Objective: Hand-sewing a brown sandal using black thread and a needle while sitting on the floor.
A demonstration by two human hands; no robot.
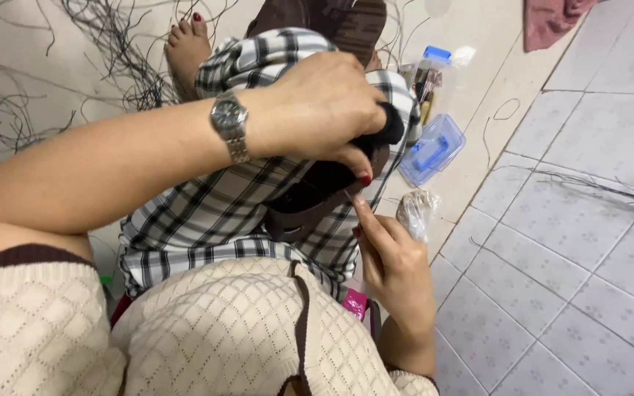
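Single head-worn camera, looking steeply down from close above the lap (214, 213), facing forward over the tiled floor (574, 242)

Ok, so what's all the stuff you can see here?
shoe: one, dark brown, on the lap
plastic box: one, clear with blue handle, on the floor mat
small bag: one, clear and crinkly, beside the knee
cloth: one, reddish, top right
threads: many, dark, scattered top left
wristwatch: one, silver, left wrist
left hand: on the shoe's black part
right hand: fingers at the shoe's edge
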